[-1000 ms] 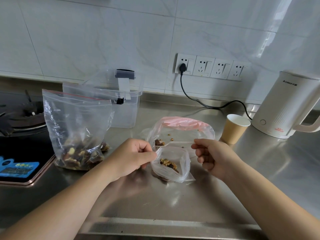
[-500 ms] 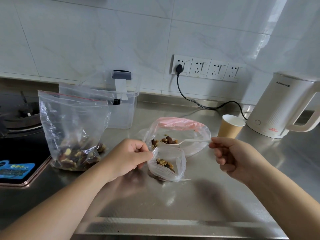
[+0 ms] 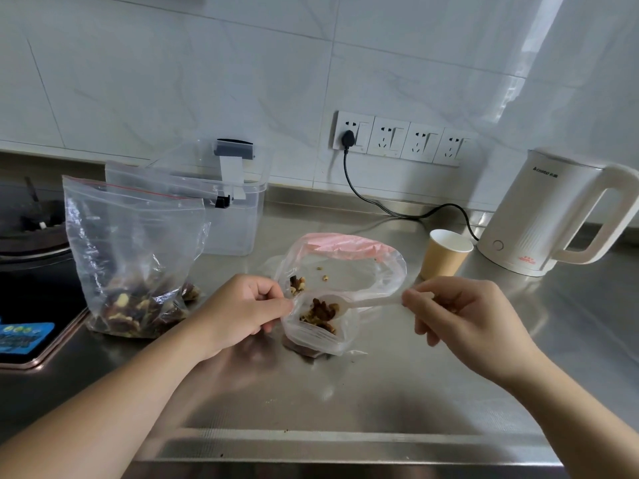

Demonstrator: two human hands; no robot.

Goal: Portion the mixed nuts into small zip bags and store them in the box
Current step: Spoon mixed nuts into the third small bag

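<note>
White plastic, thin and flat, is what the right hand (image 3: 463, 316) pinches: the handle of a small disposable spoon (image 3: 349, 304), held between thumb and curled fingers at its far end. Its bowl carries a heap of mixed nuts (image 3: 320, 311) and sits right at the open mouth of the small clear zip bag (image 3: 313, 335), which stands on the brushed steel counter (image 3: 345, 392) with more nuts already in its bottom. At that bag's left rim the left hand (image 3: 242, 311) has its thumb and forefinger closed on the plastic, holding the mouth apart. Just behind, touching the small bag, lies a larger clear bag with a pink band at its mouth (image 3: 345, 257), gaping open, a few nuts left inside near its left edge (two or three crumbs further in). Left of the hands a tall clear zip bag with a red seal line (image 3: 135, 257) stands upright, its lower part filled with mixed nuts. Behind that is the clear plastic storage box with a grey latch (image 3: 238, 216), lid off or raised, I cannot tell which. To the right, near the wall, stand a brown paper cup (image 3: 446, 254) and a white electric kettle (image 3: 549, 216), its black cord running to the wall sockets (image 3: 401, 138)
</note>
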